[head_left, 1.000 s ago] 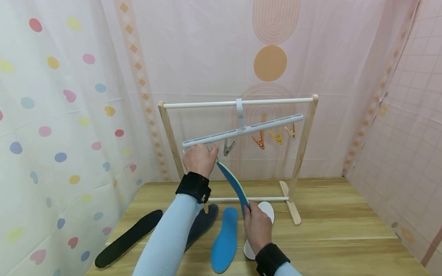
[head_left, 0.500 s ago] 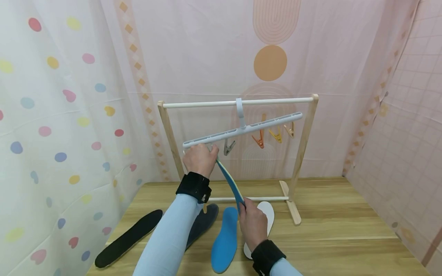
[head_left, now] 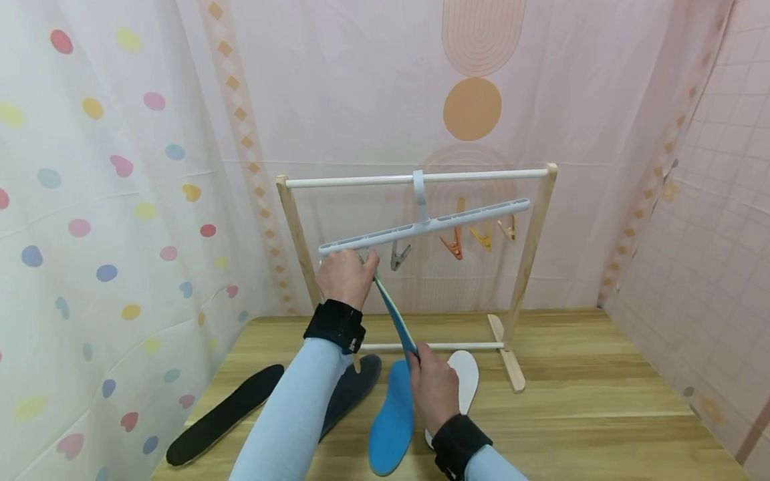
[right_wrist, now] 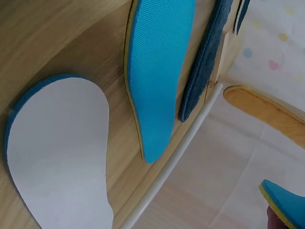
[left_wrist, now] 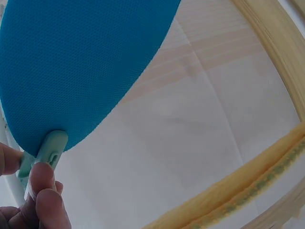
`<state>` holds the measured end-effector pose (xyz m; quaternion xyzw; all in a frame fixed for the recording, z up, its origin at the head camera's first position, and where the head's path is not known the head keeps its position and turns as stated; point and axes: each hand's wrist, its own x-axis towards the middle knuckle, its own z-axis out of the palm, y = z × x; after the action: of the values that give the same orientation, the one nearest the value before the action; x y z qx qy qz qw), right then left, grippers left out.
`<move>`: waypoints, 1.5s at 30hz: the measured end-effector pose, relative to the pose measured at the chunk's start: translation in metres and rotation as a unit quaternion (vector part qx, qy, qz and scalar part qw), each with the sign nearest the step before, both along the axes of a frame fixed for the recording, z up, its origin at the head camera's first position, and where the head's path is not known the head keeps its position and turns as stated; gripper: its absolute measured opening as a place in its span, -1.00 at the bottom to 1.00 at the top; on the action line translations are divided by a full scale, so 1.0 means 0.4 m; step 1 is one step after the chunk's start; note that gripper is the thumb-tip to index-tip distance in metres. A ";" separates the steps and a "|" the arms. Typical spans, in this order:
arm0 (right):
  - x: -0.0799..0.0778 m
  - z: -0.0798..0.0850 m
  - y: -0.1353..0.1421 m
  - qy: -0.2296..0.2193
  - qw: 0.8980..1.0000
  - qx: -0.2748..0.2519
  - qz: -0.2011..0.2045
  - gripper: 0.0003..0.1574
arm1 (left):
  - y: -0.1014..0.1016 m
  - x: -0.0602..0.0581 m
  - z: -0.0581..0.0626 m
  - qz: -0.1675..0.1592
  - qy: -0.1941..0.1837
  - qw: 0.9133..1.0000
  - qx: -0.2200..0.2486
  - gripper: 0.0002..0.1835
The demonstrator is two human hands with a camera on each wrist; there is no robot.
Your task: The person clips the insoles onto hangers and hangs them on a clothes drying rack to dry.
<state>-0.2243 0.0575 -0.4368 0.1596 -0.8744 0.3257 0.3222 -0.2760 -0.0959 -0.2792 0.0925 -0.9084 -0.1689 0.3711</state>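
Observation:
My left hand [head_left: 345, 277], just under the left end of the pale blue hanger [head_left: 391, 235], pinches a green clothespin [left_wrist: 52, 148]. The clothespin's tips lie over the end of a blue insole [left_wrist: 81, 62]. In the head view this insole [head_left: 397, 325] slants down, edge on, to my right hand [head_left: 434, 387], which grips its lower end. Only a fingertip shows beside that insole [right_wrist: 286, 205] in the right wrist view. A grey clothespin [head_left: 400, 256] hangs near my left hand, with orange [head_left: 454, 244], yellow [head_left: 482, 237] and beige [head_left: 508, 230] ones farther right.
The hanger tilts on a wooden rack [head_left: 532, 247]. On the table [head_left: 577, 401] lie a black insole [head_left: 225, 414], a dark grey one [head_left: 355, 391], a blue one [head_left: 391, 427] and a white-faced one [head_left: 464, 377]. A fuzzy tan insole [right_wrist: 267, 112] hangs beyond the table edge.
My right hand has moved left and slightly up, swinging the insole's lower end left and turning it more edge on. My left hand stays almost in place at the clothespin.

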 end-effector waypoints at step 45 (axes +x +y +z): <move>-0.005 -0.017 0.014 -0.038 0.999 0.011 0.017 -0.68 | -0.023 -0.011 -0.032 0.000 0.015 1.000 0.017 -0.40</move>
<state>-0.2261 0.0631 -0.4435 0.1652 -0.8869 0.3269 0.2814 -0.2804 -0.1051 -0.2918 0.0960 -0.9000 -0.1854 0.3827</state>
